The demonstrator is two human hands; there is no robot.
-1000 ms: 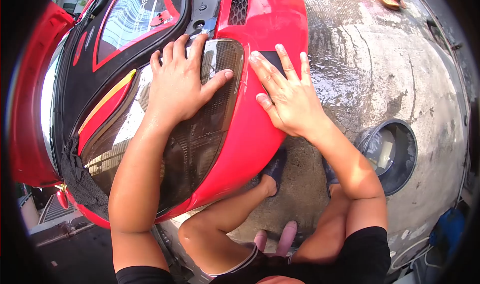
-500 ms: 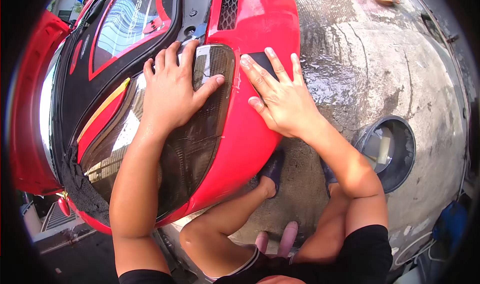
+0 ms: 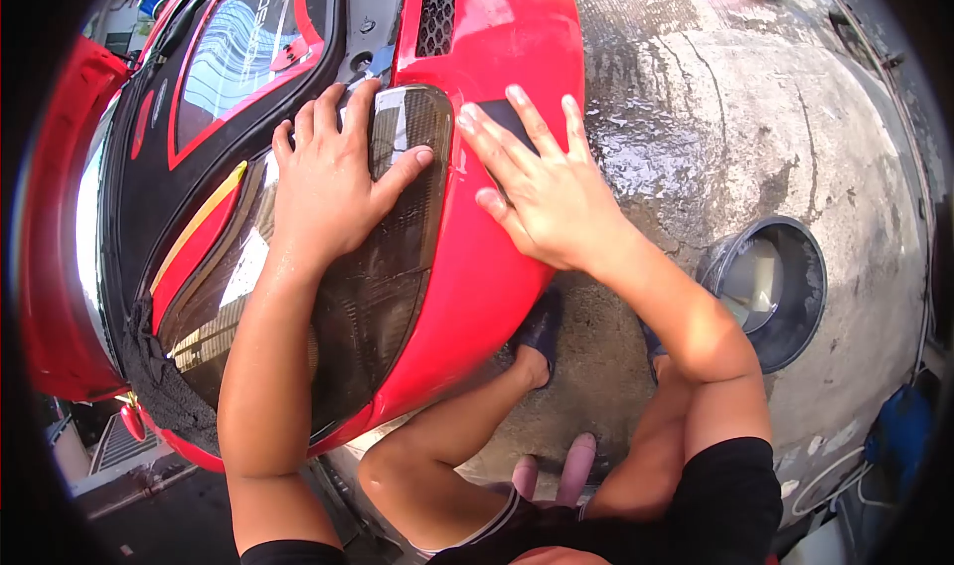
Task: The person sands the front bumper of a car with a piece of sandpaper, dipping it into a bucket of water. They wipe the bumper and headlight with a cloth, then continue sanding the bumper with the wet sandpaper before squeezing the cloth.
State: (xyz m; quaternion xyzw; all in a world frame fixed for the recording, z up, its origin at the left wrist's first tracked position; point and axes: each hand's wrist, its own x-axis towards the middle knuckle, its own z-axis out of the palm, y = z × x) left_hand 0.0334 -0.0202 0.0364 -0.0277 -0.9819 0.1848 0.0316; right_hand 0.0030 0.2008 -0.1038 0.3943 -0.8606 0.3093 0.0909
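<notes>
Nearest, below both wrists, a dark sandal (image 3: 542,331) stands on the wet concrete floor (image 3: 696,118), and a round grey bucket (image 3: 795,297) sits well to the right of the right fingers. The right hand (image 3: 552,207) lies flat, fingers spread, on the glossy red bumper (image 3: 477,277), fingertips around a matte dark patch (image 3: 497,115). Just left of it, the left hand (image 3: 323,192) presses flat, fingers spread, on the smoked, ribbed headlight lens (image 3: 368,297). Both surfaces look curved, slick and wet, so I judge a palm could skid or the sandal slip on the puddled floor. Beyond the fingertips lies the windshield (image 3: 248,48)
</notes>
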